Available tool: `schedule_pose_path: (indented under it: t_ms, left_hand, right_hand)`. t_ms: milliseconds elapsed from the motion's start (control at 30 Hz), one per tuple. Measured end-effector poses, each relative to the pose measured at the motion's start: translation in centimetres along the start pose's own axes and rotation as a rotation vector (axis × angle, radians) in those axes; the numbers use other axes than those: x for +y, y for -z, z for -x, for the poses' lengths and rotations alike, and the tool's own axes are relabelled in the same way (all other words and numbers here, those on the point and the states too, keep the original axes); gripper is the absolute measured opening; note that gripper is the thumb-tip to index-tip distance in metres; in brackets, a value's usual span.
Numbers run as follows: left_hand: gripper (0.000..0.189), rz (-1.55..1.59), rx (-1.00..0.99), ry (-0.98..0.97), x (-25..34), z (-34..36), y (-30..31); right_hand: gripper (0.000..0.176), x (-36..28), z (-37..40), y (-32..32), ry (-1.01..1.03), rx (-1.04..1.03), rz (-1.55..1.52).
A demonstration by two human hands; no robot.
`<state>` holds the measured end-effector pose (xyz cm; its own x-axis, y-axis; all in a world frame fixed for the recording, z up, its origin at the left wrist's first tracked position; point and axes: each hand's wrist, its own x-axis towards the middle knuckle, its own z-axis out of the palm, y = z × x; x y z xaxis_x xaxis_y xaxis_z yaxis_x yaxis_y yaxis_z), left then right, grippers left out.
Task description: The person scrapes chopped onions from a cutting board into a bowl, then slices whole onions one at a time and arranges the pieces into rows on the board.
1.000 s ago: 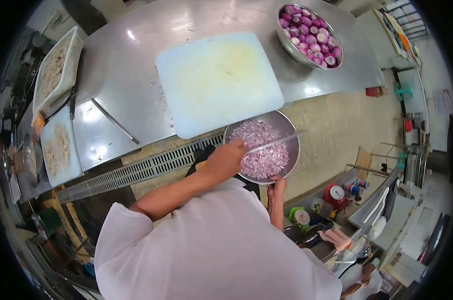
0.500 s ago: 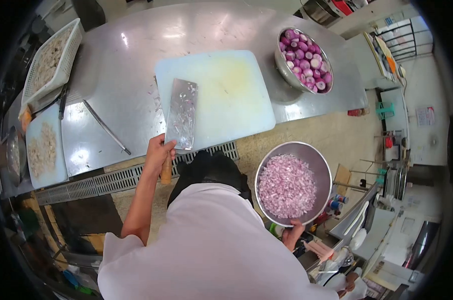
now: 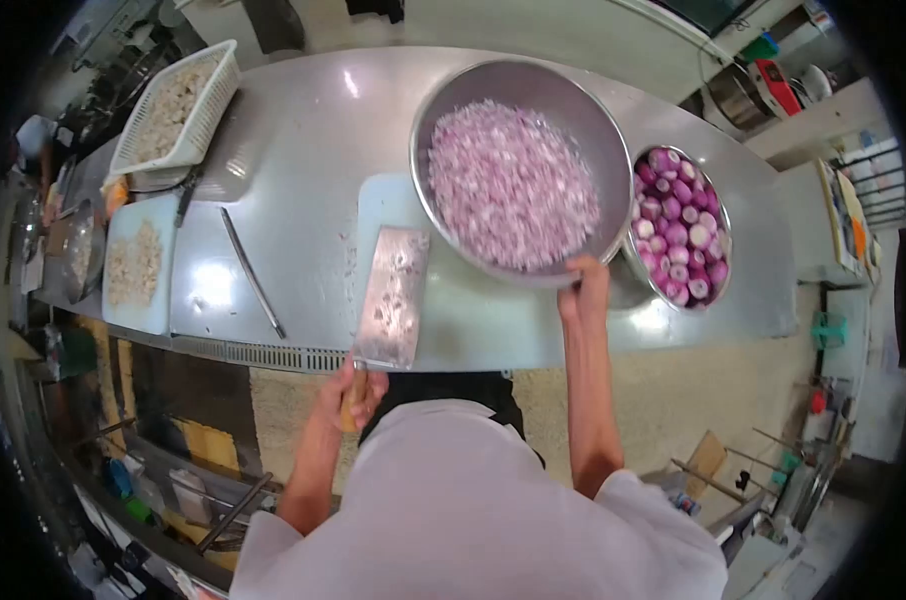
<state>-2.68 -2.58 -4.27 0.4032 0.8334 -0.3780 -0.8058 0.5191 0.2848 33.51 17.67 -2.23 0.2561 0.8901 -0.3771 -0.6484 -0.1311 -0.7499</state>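
Observation:
My left hand (image 3: 355, 393) is wrapped round the wooden handle of a cleaver (image 3: 394, 298). The cleaver's broad blade, with bits stuck to it, lies over the left part of a pale cutting board (image 3: 493, 330). With its fingers at the near rim, my right hand (image 3: 586, 285) holds a large metal bowl (image 3: 603, 150) over the board and table. Chopped purple onion (image 3: 513, 185) fills much of this bowl, which hides the board's far part. Right beside it is a second metal bowl (image 3: 725, 215) with several peeled purple onions (image 3: 678, 235).
A steel table (image 3: 303, 130) bears a honing rod (image 3: 251, 270). At its left are a white basket (image 3: 218, 110) of pale chopped food, a small white board (image 3: 138, 318) with more of it, and a metal bowl (image 3: 93, 250).
My right hand has brought the bowl of chopped onion from beside my body up over the board. The view has shifted, and my left hand still grips the cleaver.

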Motion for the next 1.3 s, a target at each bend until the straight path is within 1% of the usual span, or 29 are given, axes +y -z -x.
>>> schedule_pose_path:
  t_ms: [33,100,133,167,200,233,300,367,400,433,500,533,567,600,633,667,700,767,833,867,933,967,1033,1067,1133,1167,1200,1267,1300]
  left_hand:
    - [0.062,0.048,-0.092,-0.005,-0.6,0.3,-0.4]
    - [0.071,0.111,-0.003,-0.064,-1.6,0.6,-3.0]
    - [0.071,0.107,0.022,-0.08,-1.6,0.4,-4.7]
    - [0.075,0.005,0.069,-0.121,-1.6,0.2,-6.4]
    - [0.08,-0.097,0.111,-0.163,-1.5,-0.3,-8.0]
    - [0.08,-0.095,0.133,-0.175,-1.0,-1.1,-9.6]
    - [0.089,-0.869,0.265,-0.198,0.8,-3.9,-13.0]
    - [0.091,-1.505,0.387,-0.316,3.1,-10.6,-17.4]
    - [0.091,-1.671,0.393,-0.434,3.7,-13.8,-17.8]
    - [0.09,-1.835,0.388,-0.555,4.2,-17.0,-17.8]
    - [0.089,-2.047,0.427,-0.649,5.7,-23.9,-17.9]
    - [0.089,-2.111,0.425,-0.745,6.2,-27.2,-17.2]
    - [0.089,-2.172,0.423,-0.843,6.5,-29.7,-16.5]
    - [0.089,-2.177,0.424,-0.833,6.6,-30.9,-16.1]
    - [0.089,-2.209,0.443,-0.756,6.4,-31.6,-15.6]
    - [0.089,-2.243,0.461,-0.677,6.3,-31.9,-15.0]
    - [0.089,-2.253,0.465,-0.662,5.9,-30.9,-14.6]
    - [0.091,-2.217,0.544,-0.438,4.4,-25.5,-13.8]
    - [0.089,-2.149,0.574,-0.528,2.2,-18.8,-10.5]
    - [0.085,-2.104,0.63,-0.506,1.2,-15.4,-9.8]
    - [0.08,-2.194,0.689,-0.191,1.3,-8.8,-11.3]
    - [0.08,-2.195,0.69,-0.185,2.4,-7.5,-12.7]
    - [0.064,-1.979,0.629,-0.123,3.5,-5.3,-16.0]
    - [0.064,-1.979,0.64,-0.126,3.9,-5.6,-17.2]
    - [0.04,-1.665,0.549,-0.368,5.8,-9.1,-18.7]
    - [0.032,-1.446,0.591,-0.44,6.3,-12.0,-18.5]
    - [0.031,-1.223,0.62,-0.5,6.7,-15.6,-18.2]
    - [0.034,-1.046,0.682,-0.425,8.4,-22.7,-17.7]
    - [0.035,-0.929,0.626,-0.389,9.2,-25.8,-17.1]
  right_hand:
    - [0.029,-0.3,-3.1,-2.5,-0.063,0.001,-0.004]
    - [0.023,0.6,-10.3,-5.7,-0.052,-0.138,-0.015]
    - [0.03,0.3,-12.2,-7.7,-0.036,-0.115,0.026]
    - [0.037,-0.1,-13.3,-9.5,-0.022,-0.092,0.069]
    - [0.037,-0.2,-14.8,-10.6,-0.044,-0.103,0.065]
    - [0.042,-0.1,-16.1,-11.2,-0.017,-0.094,0.099]
    - [0.046,0.6,-17.8,-11.2,-0.012,-0.092,0.136]
    - [0.05,1.6,-20.1,-9.6,-0.138,-0.156,0.103]
    - [0.069,2.5,-21.2,-8.3,-0.22,-0.204,0.181]
    - [0.069,2.4,-20.8,-8.3,-0.229,-0.199,0.179]
    - [0.069,1.9,-18.7,-9.4,-0.214,-0.175,0.261]
    - [0.07,1.6,-18.5,-9.3,-0.29,-0.247,0.257]
    - [0.07,1.7,-18.3,-9.5,-0.295,-0.24,0.253]
    - [0.057,2.1,-18.2,-9.7,-0.273,-0.208,0.204]
    - [0.051,2.4,-18.0,-9.6,-0.258,-0.174,0.158]
    - [0.054,2.5,-18.2,-9.5,-0.276,-0.167,0.152]
    - [0.054,2.6,-18.3,-9.5,-0.288,-0.164,0.144]
    - [0.055,2.5,-18.4,-9.2,-0.306,-0.175,0.13]
    - [0.057,2.0,-18.4,-9.5,-0.31,-0.211,0.108]
    - [0.057,1.4,-18.2,-9.9,-0.3,-0.208,0.108]
    - [0.06,1.2,-18.2,-10.0,-0.3,-0.214,0.12]
    - [0.06,1.3,-18.3,-9.8,-0.304,-0.212,0.119]
    - [0.062,1.8,-18.4,-9.4,-0.302,-0.249,0.127]
    - [0.062,2.1,-18.8,-9.0,-0.306,-0.258,0.126]
    - [0.066,2.4,-19.8,-8.1,-0.419,-0.361,0.049]
    - [0.066,2.1,-19.5,-8.4,-0.406,-0.359,0.04]
    - [0.064,1.7,-19.0,-8.7,-0.374,-0.327,0.091]
    - [0.063,0.8,-18.2,-9.4,-0.322,-0.287,0.142]
    - [0.061,0.5,-17.7,-9.8,-0.278,-0.255,0.161]
